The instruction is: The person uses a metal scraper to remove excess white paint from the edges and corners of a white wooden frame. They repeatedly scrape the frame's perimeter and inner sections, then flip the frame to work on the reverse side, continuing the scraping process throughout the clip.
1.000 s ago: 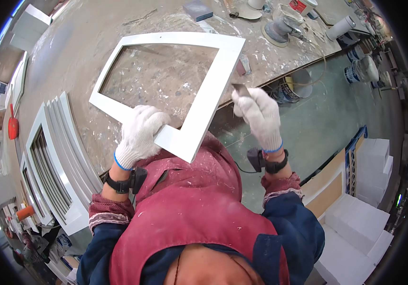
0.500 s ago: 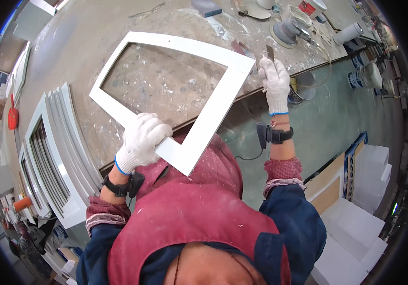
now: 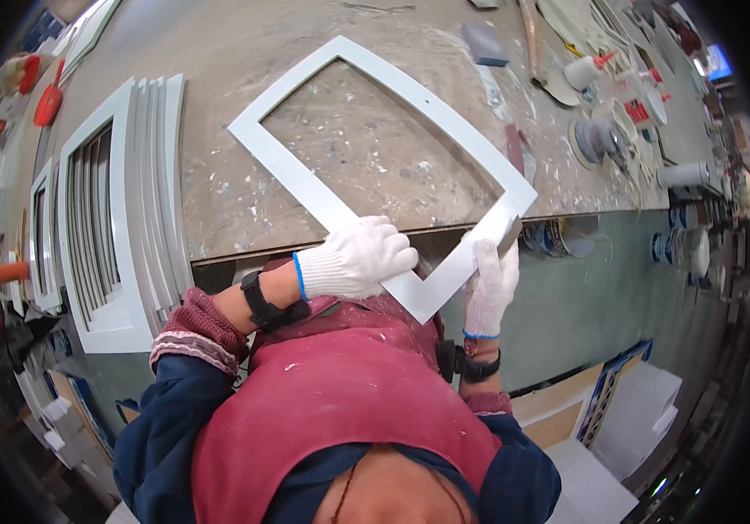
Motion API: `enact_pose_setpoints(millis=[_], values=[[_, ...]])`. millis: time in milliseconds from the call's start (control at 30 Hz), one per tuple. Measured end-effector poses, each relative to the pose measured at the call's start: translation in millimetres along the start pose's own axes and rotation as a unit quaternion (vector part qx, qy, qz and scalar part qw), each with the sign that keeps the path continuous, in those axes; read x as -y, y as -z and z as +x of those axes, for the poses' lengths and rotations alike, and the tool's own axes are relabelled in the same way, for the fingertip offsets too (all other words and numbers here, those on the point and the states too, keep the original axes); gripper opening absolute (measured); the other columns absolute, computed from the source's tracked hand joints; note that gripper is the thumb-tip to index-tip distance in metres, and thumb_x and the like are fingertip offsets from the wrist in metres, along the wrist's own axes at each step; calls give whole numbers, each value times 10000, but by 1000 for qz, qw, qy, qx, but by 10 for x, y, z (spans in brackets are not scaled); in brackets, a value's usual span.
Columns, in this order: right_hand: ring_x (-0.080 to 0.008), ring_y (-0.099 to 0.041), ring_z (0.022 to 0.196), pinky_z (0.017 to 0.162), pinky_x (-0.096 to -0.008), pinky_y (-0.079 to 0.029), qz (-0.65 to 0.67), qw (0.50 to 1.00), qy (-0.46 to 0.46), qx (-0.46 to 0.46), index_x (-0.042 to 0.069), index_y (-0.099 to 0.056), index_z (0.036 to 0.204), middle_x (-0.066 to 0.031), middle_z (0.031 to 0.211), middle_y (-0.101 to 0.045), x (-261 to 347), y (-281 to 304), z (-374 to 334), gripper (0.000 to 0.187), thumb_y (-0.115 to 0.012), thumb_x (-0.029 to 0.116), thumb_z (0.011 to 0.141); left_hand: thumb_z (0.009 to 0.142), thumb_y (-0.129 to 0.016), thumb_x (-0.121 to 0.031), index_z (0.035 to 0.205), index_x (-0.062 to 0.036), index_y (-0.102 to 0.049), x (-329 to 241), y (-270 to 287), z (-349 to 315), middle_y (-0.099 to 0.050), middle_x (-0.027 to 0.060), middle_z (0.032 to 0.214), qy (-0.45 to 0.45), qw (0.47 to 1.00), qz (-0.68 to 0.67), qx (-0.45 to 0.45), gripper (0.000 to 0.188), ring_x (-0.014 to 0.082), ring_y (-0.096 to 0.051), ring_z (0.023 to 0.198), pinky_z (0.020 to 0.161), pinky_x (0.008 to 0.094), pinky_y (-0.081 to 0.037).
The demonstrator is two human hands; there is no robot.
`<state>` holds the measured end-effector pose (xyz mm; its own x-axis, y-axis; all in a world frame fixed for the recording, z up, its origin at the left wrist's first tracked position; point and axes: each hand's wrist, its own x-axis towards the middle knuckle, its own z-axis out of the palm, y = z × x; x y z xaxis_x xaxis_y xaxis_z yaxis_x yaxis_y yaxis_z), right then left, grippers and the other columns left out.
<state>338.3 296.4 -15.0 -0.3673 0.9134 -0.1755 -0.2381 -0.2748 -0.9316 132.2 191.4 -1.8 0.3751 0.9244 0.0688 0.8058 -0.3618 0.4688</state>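
Observation:
A white four-sided frame (image 3: 292,182) with a large opening lies over the near edge of the workbench, its near corner jutting out in front of my apron. My left hand (image 3: 359,258), in a white knit glove, is closed around the frame's near left bar. In my gloved right hand (image 3: 491,284) is a small flat dark tool (image 3: 509,236), held against the outer edge of the frame's right bar. Its exact kind cannot be made out, as the fingers cover part of it.
Several similar white frames (image 3: 135,288) stand stacked at the left, by a red scoop-like tool (image 3: 48,100). On the bench (image 3: 218,188), to the right, are a grey block (image 3: 485,44), a hammer-like tool (image 3: 532,39), a glue bottle (image 3: 586,70) and a round sander (image 3: 598,140). Buckets (image 3: 681,249) stand beyond.
My right hand has brought the dark tool down and inward onto the frame's right edge. The frame has turned clockwise, and my left hand has moved right with its bar. The view has shifted.

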Motion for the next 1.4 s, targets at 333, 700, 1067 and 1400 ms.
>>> enact_pose_setpoints(millis=[333, 700, 1067, 1400], values=[[-43, -524, 563, 415, -160, -370, -31, 996, -85, 7, 68, -351, 1453, -92, 916, -645, -106, 825, 166, 560, -584, 142, 950, 691, -728, -303, 1266, -73, -540, 908, 432, -662, -578, 175, 1224, 474, 834, 88, -266, 648, 386, -542, 1154, 972, 459, -464], [-40, -523, 584, 434, -136, -374, -52, 995, -83, 1, 70, -348, 1472, -124, 957, -640, -43, 1018, 341, 536, -552, 118, 978, 696, -731, -406, 1088, -25, -645, 782, 641, -866, -632, 211, 1075, 567, 814, -60, -114, 554, 358, -643, 1017, 859, 435, -524], [-65, -586, 729, 591, -181, -477, -182, 979, -36, 84, 28, -450, 1388, -59, 974, -656, 592, 780, 1405, 435, -557, 175, 993, 652, -842, -374, 1377, 46, -391, 183, 370, -1204, -597, 209, 1238, 96, 498, -793, -339, 951, 276, -609, 1103, 956, 391, -485], [-97, -578, 820, 782, -260, -478, -467, 858, 126, 175, -27, -543, 1324, -49, 998, -658, 678, -122, 2089, 389, -509, 184, 999, 708, -782, -224, 1377, 6, -422, -77, 703, -1133, -614, 146, 1169, -6, 545, -740, -393, 794, 252, -560, 1156, 1032, 396, -412]])
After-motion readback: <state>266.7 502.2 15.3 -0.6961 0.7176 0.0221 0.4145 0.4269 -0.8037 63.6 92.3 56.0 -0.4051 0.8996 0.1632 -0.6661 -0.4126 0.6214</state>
